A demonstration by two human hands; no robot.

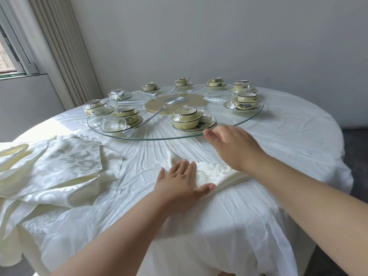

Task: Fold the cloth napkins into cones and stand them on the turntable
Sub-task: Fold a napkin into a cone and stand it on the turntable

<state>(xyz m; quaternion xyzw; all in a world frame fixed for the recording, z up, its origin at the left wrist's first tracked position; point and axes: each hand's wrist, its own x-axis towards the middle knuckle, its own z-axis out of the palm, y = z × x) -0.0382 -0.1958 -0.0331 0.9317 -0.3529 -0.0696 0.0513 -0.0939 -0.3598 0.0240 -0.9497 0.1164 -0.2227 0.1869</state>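
The left hand (180,181) lies flat, fingers straight and thumb spread, pressing on the folded napkin (214,174) at the near middle of the bench (278,136); the pressure most likely pins the layers so the fold holds its crease. The right hand (232,145) hovers open above the right part of the same napkin, fingers relaxed and extended toward the glass turntable (249,118), holding nothing; whether it touches the cloth cannot be determined. The napkin is cream damask with a glossy scroll pattern, folded into a narrow wedge that points far-left. A loose pile of napkins (49,172) of the same fabric lies at the near left, unfolded and rumpled, within reach for later folds. The bench carries a white, crinkled tablecloth with pleats radiating from the centre. The turntable is a clear round disc carrying yellow bowl sets (189,118) wrapped in plastic film around its rim. No finished cone stands on it yet.
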